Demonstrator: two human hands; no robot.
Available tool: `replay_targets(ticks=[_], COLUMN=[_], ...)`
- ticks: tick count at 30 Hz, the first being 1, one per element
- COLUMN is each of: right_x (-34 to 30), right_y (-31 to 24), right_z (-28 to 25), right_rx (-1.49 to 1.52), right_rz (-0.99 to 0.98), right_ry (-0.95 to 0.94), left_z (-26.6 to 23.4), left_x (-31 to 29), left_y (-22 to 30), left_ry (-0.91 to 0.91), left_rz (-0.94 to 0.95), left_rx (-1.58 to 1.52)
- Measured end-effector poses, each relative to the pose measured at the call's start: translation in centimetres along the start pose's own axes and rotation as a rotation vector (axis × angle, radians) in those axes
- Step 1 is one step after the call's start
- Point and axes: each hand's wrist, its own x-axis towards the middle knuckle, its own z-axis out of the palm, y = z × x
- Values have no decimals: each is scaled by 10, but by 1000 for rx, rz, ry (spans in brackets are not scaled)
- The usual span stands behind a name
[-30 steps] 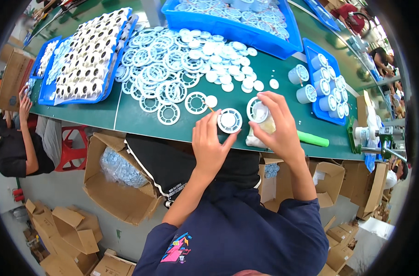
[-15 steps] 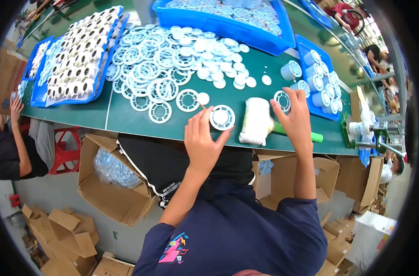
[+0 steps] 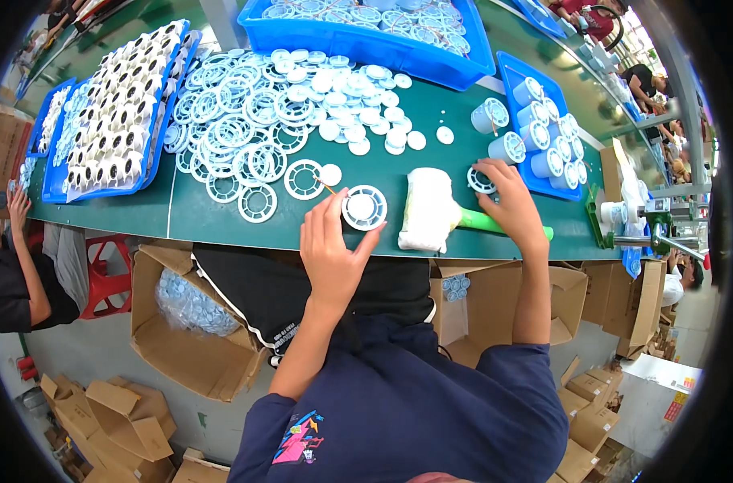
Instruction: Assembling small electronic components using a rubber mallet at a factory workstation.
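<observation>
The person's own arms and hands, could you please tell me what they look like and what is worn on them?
The left hand and right hand are bare, with no gloves or wristbands visible. Short, dark navy fabric sleeves leave both forearms uncovered. A mainly pink and blue printed graphic marks the left side of the navy shirt.
</observation>
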Motion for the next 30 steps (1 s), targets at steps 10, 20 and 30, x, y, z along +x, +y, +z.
replay_targets(ticks=[10, 20, 30], right_x=[1, 18, 23], right_y=[-15, -17, -12], right_z=[-10, -6, 11], right_rx=[189, 100, 79], right_rz=[107, 125, 155], right_ry=[-72, -135, 24], left_z=[1, -1, 1], left_x=[-1, 0, -1], left_y=[-1, 2, 6], left_ry=[13, -5, 14], left_rz=[18, -16, -51], left_rx=[11, 0, -26])
